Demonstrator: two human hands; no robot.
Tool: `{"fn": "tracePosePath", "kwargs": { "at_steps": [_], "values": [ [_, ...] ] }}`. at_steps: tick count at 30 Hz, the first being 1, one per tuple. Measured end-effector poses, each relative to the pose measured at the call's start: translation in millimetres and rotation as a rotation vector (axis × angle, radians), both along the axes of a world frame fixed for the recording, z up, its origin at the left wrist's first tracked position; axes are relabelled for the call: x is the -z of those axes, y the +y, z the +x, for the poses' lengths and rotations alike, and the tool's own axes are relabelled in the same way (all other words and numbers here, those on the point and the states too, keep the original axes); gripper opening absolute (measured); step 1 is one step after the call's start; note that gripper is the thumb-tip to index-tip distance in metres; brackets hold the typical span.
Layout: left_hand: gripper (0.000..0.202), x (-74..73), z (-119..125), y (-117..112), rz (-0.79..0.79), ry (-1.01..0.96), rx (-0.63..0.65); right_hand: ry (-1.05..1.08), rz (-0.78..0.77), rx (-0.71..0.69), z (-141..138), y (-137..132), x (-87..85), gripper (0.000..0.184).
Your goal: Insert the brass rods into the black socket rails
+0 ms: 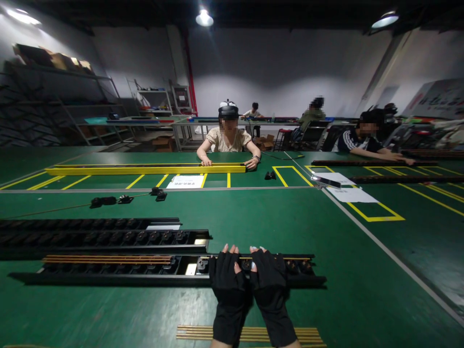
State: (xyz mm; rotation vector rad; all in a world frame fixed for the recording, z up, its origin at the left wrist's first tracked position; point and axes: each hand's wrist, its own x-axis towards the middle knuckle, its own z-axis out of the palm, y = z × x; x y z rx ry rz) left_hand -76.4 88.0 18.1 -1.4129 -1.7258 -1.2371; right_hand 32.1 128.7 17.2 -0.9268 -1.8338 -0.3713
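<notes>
The left hand (pixel 227 271) and right hand (pixel 267 271) rest on a black rail (pixel 119 280).

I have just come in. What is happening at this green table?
A person in black fingerless gloves has the left hand and the right hand on the nearest black channel, over some round black fittings. Reddish-brown rods lie along the channel's left part; brass-coloured rods lie on the table nearer the body, partly hidden by the gloves. Across the table, a co-worker has both hands on a yellow rail.

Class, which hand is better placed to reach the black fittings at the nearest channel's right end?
Probably the right hand: it rests on the channel beside those fittings; the left hand is farther.
</notes>
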Motion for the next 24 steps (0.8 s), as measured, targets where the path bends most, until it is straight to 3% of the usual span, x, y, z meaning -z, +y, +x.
{"fn": "tracePosePath", "kwargs": {
  "at_steps": [7, 17, 24],
  "values": [
    [0.039, -1.0, 11, 3, -0.078, 0.085, 0.102, -0.001, 0.027, 0.016, 0, 2, 2.7, 0.031],
    [0.039, 9.6, 10, 7, -0.086, 0.113, 0.101, -0.102, -0.015, 0.052, 13, 5, 9.9, 0.040],
    [0.038, 0.7, 13, 4, -0.053, 0.098, 0.085, -0.039, -0.034, 0.058, 18, 7, 12.2, 0.037]
  ]
}}
